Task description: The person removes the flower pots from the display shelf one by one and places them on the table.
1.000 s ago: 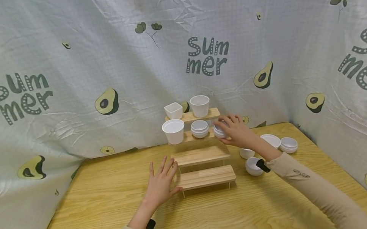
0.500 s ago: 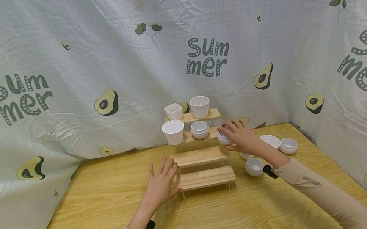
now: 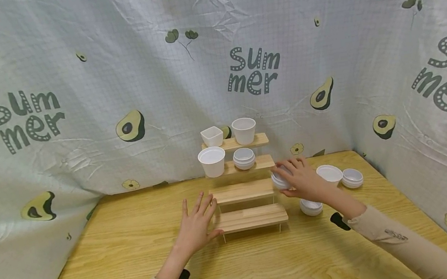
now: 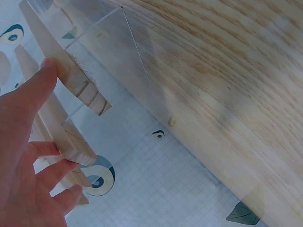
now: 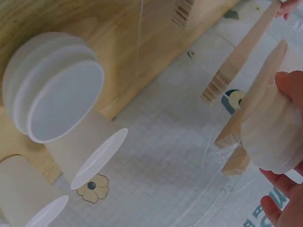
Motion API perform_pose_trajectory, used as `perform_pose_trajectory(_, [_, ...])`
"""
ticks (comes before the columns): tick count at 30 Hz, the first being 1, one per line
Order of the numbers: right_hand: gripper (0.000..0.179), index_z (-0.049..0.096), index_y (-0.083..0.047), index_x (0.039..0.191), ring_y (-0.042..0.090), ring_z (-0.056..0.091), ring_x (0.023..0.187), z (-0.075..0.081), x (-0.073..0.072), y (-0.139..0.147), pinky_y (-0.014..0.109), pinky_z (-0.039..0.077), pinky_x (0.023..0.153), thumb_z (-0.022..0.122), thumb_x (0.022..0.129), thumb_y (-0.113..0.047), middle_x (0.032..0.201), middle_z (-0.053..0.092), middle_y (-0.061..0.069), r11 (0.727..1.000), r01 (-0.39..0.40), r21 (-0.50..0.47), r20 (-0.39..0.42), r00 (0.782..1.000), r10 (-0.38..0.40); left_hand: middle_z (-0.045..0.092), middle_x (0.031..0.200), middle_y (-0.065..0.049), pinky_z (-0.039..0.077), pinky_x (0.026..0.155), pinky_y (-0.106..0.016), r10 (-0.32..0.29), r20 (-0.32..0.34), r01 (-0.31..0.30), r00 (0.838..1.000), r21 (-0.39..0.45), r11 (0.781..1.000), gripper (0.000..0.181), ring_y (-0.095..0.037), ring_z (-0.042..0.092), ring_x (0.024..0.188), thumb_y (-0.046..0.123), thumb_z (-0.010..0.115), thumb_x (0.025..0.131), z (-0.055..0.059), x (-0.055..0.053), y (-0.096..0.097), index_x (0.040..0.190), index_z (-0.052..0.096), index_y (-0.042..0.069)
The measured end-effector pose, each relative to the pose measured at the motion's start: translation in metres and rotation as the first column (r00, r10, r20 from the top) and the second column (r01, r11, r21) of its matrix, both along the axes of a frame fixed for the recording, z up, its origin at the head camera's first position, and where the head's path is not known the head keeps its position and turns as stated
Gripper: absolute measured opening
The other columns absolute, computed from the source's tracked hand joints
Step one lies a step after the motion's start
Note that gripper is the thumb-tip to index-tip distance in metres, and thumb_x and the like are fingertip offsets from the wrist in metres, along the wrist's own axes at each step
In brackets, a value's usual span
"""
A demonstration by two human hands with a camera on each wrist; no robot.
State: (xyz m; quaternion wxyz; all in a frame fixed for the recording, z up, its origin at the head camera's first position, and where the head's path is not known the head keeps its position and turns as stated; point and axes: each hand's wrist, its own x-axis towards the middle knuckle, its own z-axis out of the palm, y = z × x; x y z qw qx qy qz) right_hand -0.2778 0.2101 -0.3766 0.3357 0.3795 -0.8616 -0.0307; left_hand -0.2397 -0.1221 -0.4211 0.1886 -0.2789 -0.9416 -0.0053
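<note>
My right hand [image 3: 306, 181] grips a white round ribbed pot [image 3: 280, 181], its fingers over the top. It holds the pot by the right end of the third step down of a wooden tiered stand [image 3: 254, 217]. In the right wrist view, thumb and fingers clasp the pot [image 5: 270, 132] from both sides. My left hand [image 3: 194, 227] is spread at the stand's left side. In the left wrist view, its thumb touches the end of one step [image 4: 71, 75] and its fingertips touch another step's end [image 4: 71, 146].
The top step holds a square pot [image 3: 212, 137] and a tapered pot [image 3: 244, 131]. Below stand a larger tapered pot [image 3: 212, 163] and a ribbed pot [image 3: 244, 160]. On the table right of the stand are further white pots [image 3: 352, 178]. A printed curtain [image 3: 148, 74] hangs behind.
My right hand has carried the round pot down and to the right, from the second step to the end of the third. The left hand has stayed in place.
</note>
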Motion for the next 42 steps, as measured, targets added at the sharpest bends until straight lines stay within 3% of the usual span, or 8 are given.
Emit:
perform_pose_trajectory(6, [0.061,0.050,-0.013,0.118,0.028,0.049,0.098,-0.003,0.011,0.004,0.045,0.037,0.078,0.073,0.069,-0.040,0.112,0.051,0.011,1.000,0.001,0.016,0.022,1.000,-0.001,0.039,0.140,-0.007,0.020,0.101,-0.063,0.005,-0.017,-0.005,1.000,-0.007,1.000,0.080,-0.030,0.028,0.133,0.057,0.062,0.070,-0.001,0.000,0.000,0.133,0.042,0.011])
perform_pose_trajectory(11, [0.054,0.051,-0.013,0.120,0.026,0.048,0.098,-0.008,0.019,0.011,0.044,0.036,0.074,0.042,0.084,-0.053,0.114,0.050,0.010,1.000,0.001,0.020,0.046,0.999,-0.002,0.038,0.140,-0.007,0.019,0.102,-0.063,0.005,-0.015,-0.005,1.000,-0.012,1.000,0.080,-0.030,0.028,0.133,0.058,0.061,0.070,-0.001,0.000,0.000,0.133,0.042,0.012])
perform_pose_trajectory(17, [0.062,0.051,-0.014,0.119,0.026,0.047,0.102,-0.015,0.026,0.018,0.044,0.035,0.076,0.076,0.066,-0.035,0.117,0.050,0.011,0.999,0.028,0.029,0.050,0.998,-0.030,0.039,0.140,-0.007,0.020,0.102,-0.063,0.004,-0.016,-0.004,1.000,-0.017,1.000,0.080,-0.030,0.028,0.133,0.058,0.061,0.071,-0.001,0.000,-0.001,0.133,0.042,0.012])
perform_pose_trajectory(20, [0.063,0.051,-0.016,0.119,0.027,0.047,0.104,-0.017,0.029,0.022,0.045,0.036,0.075,0.077,0.065,-0.036,0.116,0.051,0.010,0.999,0.038,0.036,0.047,0.998,-0.040,0.039,0.140,-0.007,0.020,0.101,-0.063,0.004,-0.018,-0.005,1.000,-0.020,1.000,0.080,-0.030,0.028,0.133,0.058,0.061,0.071,-0.001,0.000,-0.001,0.133,0.042,0.011])
perform_pose_trajectory(28, [0.061,0.051,-0.016,0.119,0.026,0.046,0.098,-0.022,0.038,0.033,0.045,0.035,0.070,0.023,0.084,-0.057,0.108,0.052,0.007,0.999,0.033,0.027,0.027,0.999,-0.034,0.038,0.140,-0.007,0.020,0.101,-0.063,0.004,-0.011,-0.004,1.000,-0.016,1.000,0.080,-0.030,0.028,0.134,0.058,0.061,0.071,0.000,0.000,-0.001,0.133,0.042,0.011])
perform_pose_trajectory(31, [0.053,0.051,-0.016,0.120,0.026,0.046,0.098,-0.025,0.041,0.037,0.045,0.034,0.072,0.049,0.082,-0.053,0.108,0.053,0.007,0.999,0.032,0.020,0.032,0.999,-0.033,0.038,0.140,-0.007,0.019,0.101,-0.063,0.001,-0.005,-0.001,1.000,-0.009,1.000,0.080,-0.030,0.027,0.134,0.057,0.061,0.071,0.000,0.000,0.000,0.133,0.042,0.011])
perform_pose_trajectory(35, [0.068,0.052,-0.015,0.119,0.027,0.046,0.099,-0.029,0.047,0.044,0.047,0.033,0.074,0.080,0.061,-0.036,0.109,0.052,0.007,0.999,0.048,0.023,0.041,0.998,-0.049,0.038,0.140,-0.007,0.019,0.101,-0.064,-0.005,-0.001,0.005,1.000,-0.001,1.000,0.079,-0.031,0.027,0.134,0.056,0.062,0.071,0.001,0.001,0.000,0.133,0.042,0.011])
perform_pose_trajectory(42, [0.071,0.051,-0.015,0.118,0.028,0.044,0.101,-0.033,0.053,0.055,0.049,0.032,0.076,0.081,0.057,-0.033,0.112,0.051,0.008,0.998,0.070,0.009,0.056,0.996,-0.070,0.039,0.140,-0.008,0.019,0.101,-0.064,-0.008,-0.007,0.008,1.000,0.004,1.000,0.079,-0.030,0.028,0.134,0.056,0.062,0.071,0.001,0.002,0.000,0.133,0.042,0.011])
